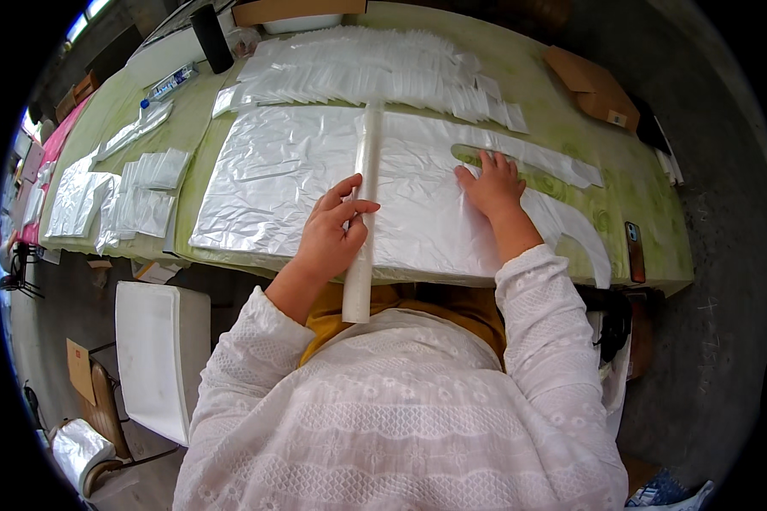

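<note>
left hand [331, 234]: fingers grasp white tube [362, 213] | right hand [490, 183]: fingers flat on plastic sheet [273, 170]

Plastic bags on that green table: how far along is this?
Done: rows of small clear bags lie beyond the stack. In hand: the left hand grips a white stick across it, and the right hand lies flat on it. Left: that thick stack.

Bright even daylight, soft shadows, sharp centre, fisheye-bent dark rim
</note>
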### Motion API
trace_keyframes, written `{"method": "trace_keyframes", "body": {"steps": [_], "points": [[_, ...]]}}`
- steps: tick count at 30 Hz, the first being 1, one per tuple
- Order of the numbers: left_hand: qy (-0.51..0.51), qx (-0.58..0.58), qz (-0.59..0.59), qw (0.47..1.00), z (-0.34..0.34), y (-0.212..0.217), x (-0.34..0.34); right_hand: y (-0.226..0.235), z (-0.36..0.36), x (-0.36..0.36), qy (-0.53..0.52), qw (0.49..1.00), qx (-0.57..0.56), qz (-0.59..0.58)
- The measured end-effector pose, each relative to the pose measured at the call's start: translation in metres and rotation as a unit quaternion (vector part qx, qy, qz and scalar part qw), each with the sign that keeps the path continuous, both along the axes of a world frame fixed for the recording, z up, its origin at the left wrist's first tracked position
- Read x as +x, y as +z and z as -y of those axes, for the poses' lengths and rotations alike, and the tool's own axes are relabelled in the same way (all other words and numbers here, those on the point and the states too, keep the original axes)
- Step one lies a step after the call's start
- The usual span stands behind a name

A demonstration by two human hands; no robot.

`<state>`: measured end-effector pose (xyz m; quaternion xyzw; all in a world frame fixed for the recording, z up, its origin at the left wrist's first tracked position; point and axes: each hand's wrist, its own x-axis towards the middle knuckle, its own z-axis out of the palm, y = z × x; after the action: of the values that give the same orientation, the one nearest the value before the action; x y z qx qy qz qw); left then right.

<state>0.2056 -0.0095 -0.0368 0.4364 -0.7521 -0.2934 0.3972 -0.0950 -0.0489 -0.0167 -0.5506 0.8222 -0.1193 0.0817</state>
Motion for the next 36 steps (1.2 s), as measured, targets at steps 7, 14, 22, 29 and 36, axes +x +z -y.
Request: {"method": "trace_keyframes", "body": {"steps": [7,14,22,29,36], "points": [[0.020,-0.005,-0.082,0.996,0.001,-0.005,0.005,-0.021,-0.037,0.082,0.344,0.893,-0.282,0.066],[-0.093,-0.150,-0.088,0.981,0.020,0.036,0.009,-0.003,-0.060,0.166,0.467,0.787,-0.310,0.257],[-0.130,-0.027,0.153,0.979,0.036,0.024,0.050,0.006,-0.091,0.138,0.497,0.801,-0.286,0.170],[-0.005,-0.038,0.148,0.988,0.014,0.020,0.106,-0.029,-0.126,0.041,0.318,0.898,-0.290,0.094],[0.056,0.008,0.220,0.974,0.000,0.035,0.145,-0.056,-0.155,-0.232,0.018,0.989,-0.135,-0.058]]}}
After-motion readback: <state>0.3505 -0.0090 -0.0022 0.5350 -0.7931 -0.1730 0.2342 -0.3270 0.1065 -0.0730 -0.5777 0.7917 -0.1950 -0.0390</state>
